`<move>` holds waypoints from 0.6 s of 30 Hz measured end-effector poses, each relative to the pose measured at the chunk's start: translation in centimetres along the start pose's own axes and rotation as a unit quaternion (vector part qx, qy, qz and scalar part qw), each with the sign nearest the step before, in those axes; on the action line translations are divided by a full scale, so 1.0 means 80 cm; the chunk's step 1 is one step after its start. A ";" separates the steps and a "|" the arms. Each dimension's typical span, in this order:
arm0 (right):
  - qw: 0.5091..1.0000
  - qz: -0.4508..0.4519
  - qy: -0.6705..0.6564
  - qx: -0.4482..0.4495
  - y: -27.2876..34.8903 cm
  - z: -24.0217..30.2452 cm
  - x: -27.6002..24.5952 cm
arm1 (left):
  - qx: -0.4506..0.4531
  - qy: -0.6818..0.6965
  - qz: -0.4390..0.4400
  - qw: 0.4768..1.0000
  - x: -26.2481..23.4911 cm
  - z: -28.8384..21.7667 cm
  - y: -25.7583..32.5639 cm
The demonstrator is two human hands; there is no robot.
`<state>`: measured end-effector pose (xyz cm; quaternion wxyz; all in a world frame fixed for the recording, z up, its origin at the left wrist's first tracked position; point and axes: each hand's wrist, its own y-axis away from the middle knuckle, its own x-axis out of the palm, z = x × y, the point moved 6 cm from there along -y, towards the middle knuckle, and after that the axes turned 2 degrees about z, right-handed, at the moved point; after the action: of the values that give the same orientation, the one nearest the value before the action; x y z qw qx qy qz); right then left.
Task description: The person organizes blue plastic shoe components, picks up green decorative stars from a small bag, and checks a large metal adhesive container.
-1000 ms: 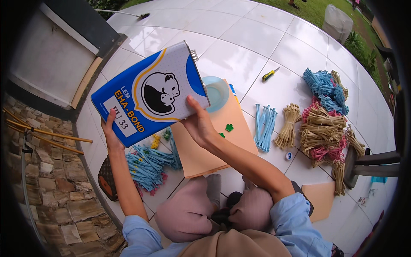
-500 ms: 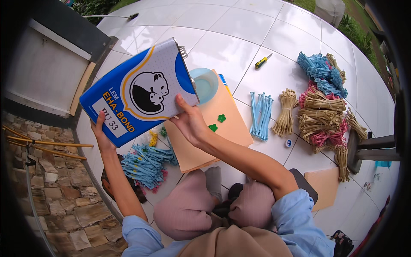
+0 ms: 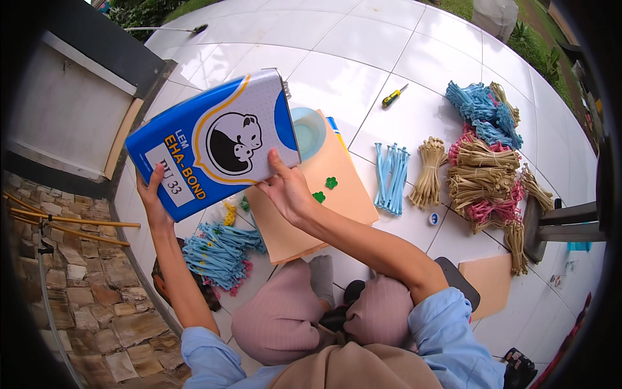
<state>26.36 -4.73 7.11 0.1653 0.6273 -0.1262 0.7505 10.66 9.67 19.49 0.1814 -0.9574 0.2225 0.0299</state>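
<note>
A large blue rectangular can (image 3: 214, 146) with a white panel and an animal picture is tilted on its side above the floor. My left hand (image 3: 152, 194) supports its lower left end. My right hand (image 3: 288, 191) presses on its lower right edge. The can's top corner hangs over a small pale blue bowl (image 3: 310, 129), which rests on a peach sheet (image 3: 330, 194). Two small green flower shapes (image 3: 326, 189) lie on that sheet, just right of my right hand.
A heap of light blue sticks (image 3: 217, 253) lies by my left knee. More blue sticks (image 3: 392, 170) and tan, pink and blue bundles (image 3: 483, 165) lie to the right. A screwdriver (image 3: 393, 97) lies on the white tiles. A dark bench (image 3: 560, 223) stands far right.
The can has stayed tilted over the bowl while the view shifted slightly. Both hands keep the same hold on it.
</note>
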 end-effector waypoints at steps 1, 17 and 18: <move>1.000 -0.003 0.001 -0.001 -0.001 0.000 0.001 | 0.003 0.003 -0.006 1.000 -0.001 -0.002 -0.001; 0.999 0.005 0.027 0.017 0.004 -0.009 0.013 | -0.023 0.004 -0.009 1.000 -0.023 0.005 -0.005; 1.000 0.002 0.024 0.015 0.006 -0.010 0.013 | -0.028 0.008 -0.008 1.000 -0.025 0.005 -0.002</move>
<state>25.28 -4.72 8.01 0.1574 0.6111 -0.1127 0.7675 8.97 10.77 19.42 0.1524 -0.9641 0.2156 0.0268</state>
